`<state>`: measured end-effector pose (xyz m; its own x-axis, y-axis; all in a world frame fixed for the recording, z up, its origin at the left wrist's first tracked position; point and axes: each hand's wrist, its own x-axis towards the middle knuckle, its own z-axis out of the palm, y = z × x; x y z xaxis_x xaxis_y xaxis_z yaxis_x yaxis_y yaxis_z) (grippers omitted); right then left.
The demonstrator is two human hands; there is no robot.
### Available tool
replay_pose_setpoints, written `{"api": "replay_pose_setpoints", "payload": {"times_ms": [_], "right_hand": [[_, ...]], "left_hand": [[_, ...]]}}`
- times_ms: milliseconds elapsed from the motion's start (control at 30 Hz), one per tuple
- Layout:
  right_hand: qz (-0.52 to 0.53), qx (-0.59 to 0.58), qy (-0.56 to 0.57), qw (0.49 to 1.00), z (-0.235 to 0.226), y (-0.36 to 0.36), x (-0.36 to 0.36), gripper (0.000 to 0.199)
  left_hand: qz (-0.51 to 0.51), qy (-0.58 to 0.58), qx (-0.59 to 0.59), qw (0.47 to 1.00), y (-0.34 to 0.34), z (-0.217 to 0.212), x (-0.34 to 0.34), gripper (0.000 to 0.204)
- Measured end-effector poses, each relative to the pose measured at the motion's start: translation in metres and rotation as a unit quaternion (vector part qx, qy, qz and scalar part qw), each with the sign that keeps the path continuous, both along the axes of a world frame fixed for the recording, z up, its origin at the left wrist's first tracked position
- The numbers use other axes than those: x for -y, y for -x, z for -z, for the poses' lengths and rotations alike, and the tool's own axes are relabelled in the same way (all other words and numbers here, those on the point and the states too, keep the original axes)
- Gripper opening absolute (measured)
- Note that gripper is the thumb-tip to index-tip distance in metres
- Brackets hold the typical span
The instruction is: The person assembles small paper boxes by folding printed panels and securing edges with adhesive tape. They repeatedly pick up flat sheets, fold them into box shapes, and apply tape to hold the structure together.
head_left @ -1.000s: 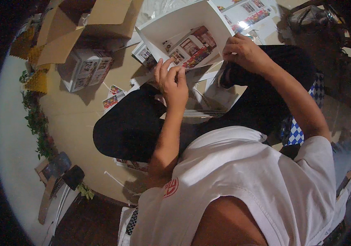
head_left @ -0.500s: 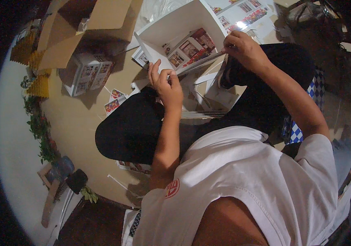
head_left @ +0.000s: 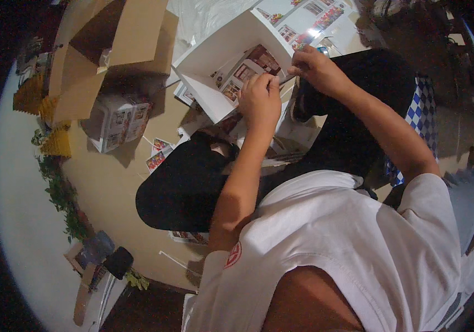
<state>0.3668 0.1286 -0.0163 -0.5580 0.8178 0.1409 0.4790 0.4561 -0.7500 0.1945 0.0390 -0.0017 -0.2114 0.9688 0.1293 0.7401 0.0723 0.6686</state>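
Note:
A white open-topped box (head_left: 204, 62) stands tilted between my knees, with printed pictures of rooms and flowers (head_left: 259, 62) on its inner side. My left hand (head_left: 262, 102) is closed at the middle of the near wall, its bent fingers at the rim and its fingertips partly hidden. At the box's right corner my right hand (head_left: 317, 71) pinches the edge between thumb and fingers. White cut strips and panels (head_left: 295, 133) lie below the box, between my legs.
A large open cardboard carton (head_left: 137, 39) stands at the far left, beside a printed white box (head_left: 120, 122). Printed sheets (head_left: 309, 22) and clear plastic film (head_left: 215, 16) lie beyond. Small printed cut-outs (head_left: 156, 155) are near my left knee. A blue-and-white checked cloth (head_left: 422, 110) lies at right.
My left hand has moved right along the near rim, from the left corner to the middle. My right hand and the box have shifted slightly left in view.

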Motion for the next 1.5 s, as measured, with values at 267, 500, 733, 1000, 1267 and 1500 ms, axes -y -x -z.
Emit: {"api": "replay_pose_setpoints", "payload": {"times_ms": [267,500,733,1000,1267,1500], "right_hand": [[0.137,-0.107,0.187,0.967,0.01,0.007,0.01,0.025],[0.269,-0.164,0.269,0.91,0.013,0.016,0.018,0.039],[0.314,-0.187,0.274,0.89,0.033,0.022,0.014,0.052],[0.342,-0.236,0.233,0.879,0.04,0.033,0.034,0.055],[0.358,-0.235,0.253,0.868,0.026,0.035,0.034,0.049],[0.359,-0.215,0.266,0.869,0.025,0.036,0.033,0.05]], "left_hand": [[0.001,0.044,-0.01,0.999,-0.002,0.007,-0.017,0.018],[0.022,0.132,-0.009,0.991,0.0,0.006,-0.026,0.022],[0.047,0.223,-0.005,0.974,0.004,-0.003,-0.033,0.024],[0.067,0.119,0.031,0.99,0.008,0.006,-0.027,0.023],[0.01,-0.017,-0.155,0.988,0.052,-0.02,0.034,0.012],[-0.047,-0.006,-0.056,0.997,0.071,0.004,0.041,0.01]]}}
